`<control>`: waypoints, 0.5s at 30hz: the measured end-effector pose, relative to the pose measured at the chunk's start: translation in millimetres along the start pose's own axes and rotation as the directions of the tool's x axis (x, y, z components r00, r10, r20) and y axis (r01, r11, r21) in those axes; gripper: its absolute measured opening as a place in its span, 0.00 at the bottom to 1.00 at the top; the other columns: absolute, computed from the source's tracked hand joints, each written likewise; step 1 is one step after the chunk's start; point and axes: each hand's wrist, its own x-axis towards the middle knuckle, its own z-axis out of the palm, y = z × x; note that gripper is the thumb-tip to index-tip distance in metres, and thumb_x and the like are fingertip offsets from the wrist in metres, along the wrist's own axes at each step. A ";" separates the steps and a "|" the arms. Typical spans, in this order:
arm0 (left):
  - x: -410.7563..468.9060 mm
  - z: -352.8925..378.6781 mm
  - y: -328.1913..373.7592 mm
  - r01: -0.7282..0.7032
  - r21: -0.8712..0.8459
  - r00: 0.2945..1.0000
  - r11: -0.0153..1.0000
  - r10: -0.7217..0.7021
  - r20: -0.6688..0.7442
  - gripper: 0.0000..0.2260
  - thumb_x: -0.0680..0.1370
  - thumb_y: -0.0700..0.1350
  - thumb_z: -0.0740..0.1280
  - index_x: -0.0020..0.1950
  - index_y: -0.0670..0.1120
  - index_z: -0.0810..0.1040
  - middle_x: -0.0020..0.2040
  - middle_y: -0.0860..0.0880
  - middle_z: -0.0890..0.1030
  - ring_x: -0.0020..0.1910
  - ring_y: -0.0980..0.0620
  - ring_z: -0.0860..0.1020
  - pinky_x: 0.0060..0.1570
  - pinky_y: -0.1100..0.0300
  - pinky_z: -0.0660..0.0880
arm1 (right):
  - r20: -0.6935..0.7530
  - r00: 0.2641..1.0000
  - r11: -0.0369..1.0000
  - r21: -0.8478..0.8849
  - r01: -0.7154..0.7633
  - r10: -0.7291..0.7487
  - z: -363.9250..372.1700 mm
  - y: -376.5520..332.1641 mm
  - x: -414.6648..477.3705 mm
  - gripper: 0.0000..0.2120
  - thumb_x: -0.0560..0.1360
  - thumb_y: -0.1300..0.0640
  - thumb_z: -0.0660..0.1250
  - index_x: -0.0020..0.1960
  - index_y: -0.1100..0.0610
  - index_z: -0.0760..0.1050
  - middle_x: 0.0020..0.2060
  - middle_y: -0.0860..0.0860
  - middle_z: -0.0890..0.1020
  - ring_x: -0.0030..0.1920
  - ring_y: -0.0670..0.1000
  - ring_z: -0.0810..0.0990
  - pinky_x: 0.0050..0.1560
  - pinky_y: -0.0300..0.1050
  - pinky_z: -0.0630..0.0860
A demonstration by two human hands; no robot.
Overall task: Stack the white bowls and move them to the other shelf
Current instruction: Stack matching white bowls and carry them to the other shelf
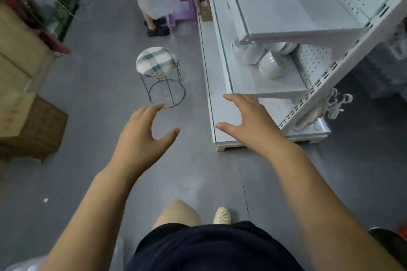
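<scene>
White bowls [272, 64] cluster on the middle shelf [279, 89] at the right of the frame, partly hidden under the upper shelf [297, 15]; whether they are stacked yet I cannot tell. They lie up and right of the right hand [248, 121], the nearer one. The left hand [143, 134] hovers over the floor [88, 116], well apart. Each grip is spread wide and holds nothing.

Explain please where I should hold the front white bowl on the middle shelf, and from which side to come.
Probably cup the front white bowl by its rounded outer wall, coming in low from the open aisle side: the upper shelf overhangs it and the pegboard back closes the rear. Blur hides which way its rim faces.
</scene>
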 end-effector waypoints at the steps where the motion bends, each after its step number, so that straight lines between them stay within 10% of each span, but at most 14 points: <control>1: 4.8 -0.1 -5.1 0.031 0.000 1.000 1.000 -0.031 0.002 0.30 0.77 0.57 0.72 0.76 0.50 0.69 0.72 0.53 0.73 0.74 0.52 0.69 0.67 0.60 0.64 | 0.017 1.000 1.000 0.009 0.011 -0.012 1.0 -1.9 14.9 0.33 0.75 0.45 0.75 0.77 0.46 0.66 0.74 0.44 0.69 0.73 0.45 0.68 0.66 0.39 0.64; 15: 195.0 -51.9 -121.2 0.075 0.066 0.997 0.995 -0.076 0.014 0.31 0.76 0.58 0.73 0.76 0.50 0.69 0.72 0.52 0.74 0.73 0.51 0.70 0.67 0.57 0.66 | 0.093 0.995 0.998 0.037 0.045 -0.048 56.8 -59.7 240.3 0.31 0.76 0.46 0.74 0.76 0.48 0.67 0.74 0.44 0.70 0.73 0.46 0.69 0.64 0.37 0.62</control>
